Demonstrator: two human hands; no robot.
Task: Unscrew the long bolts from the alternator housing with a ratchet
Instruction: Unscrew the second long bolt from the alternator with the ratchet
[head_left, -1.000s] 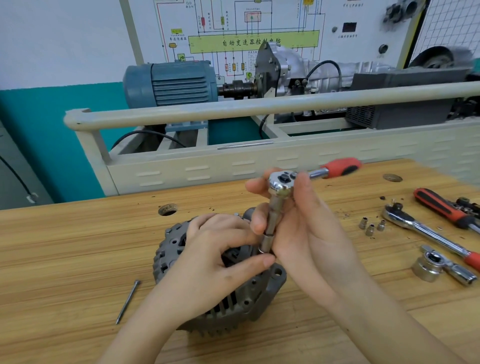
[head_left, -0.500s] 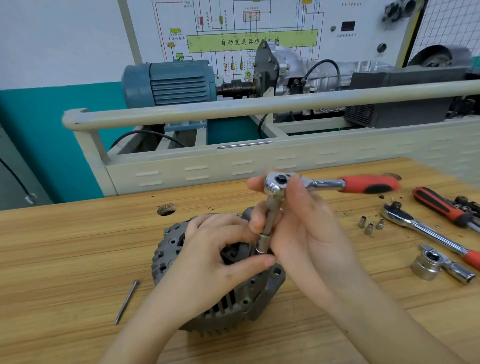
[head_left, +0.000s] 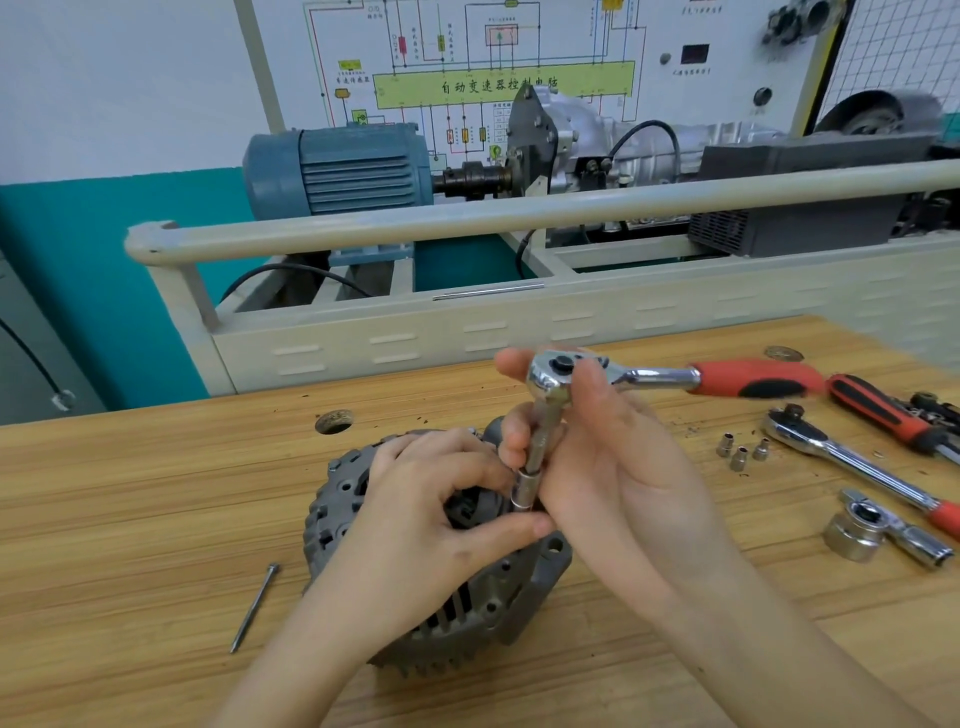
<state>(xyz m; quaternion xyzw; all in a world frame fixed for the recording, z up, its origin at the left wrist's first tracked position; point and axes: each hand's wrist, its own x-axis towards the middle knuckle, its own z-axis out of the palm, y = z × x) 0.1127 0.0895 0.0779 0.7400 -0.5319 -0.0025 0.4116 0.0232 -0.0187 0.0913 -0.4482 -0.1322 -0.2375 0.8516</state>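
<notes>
- Left hand rests curled on the alternator housing, thumb and finger pinching the socket at the bolt.
- Right hand grips the ratchet by head and extension, its handle free.
- Loosening looks underway; next, swing the handle with the socket kept seated.
- One long bolt lies out on the wooden bench; spare ratchets lie right.
- Beyond stands a blue motor.

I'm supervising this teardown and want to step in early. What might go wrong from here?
The right hand grips the ratchet at its head, not its red handle, so the tall extension may tilt off the bolt. The left hand pinches beside the socket; a slip could nip its fingers.
</notes>
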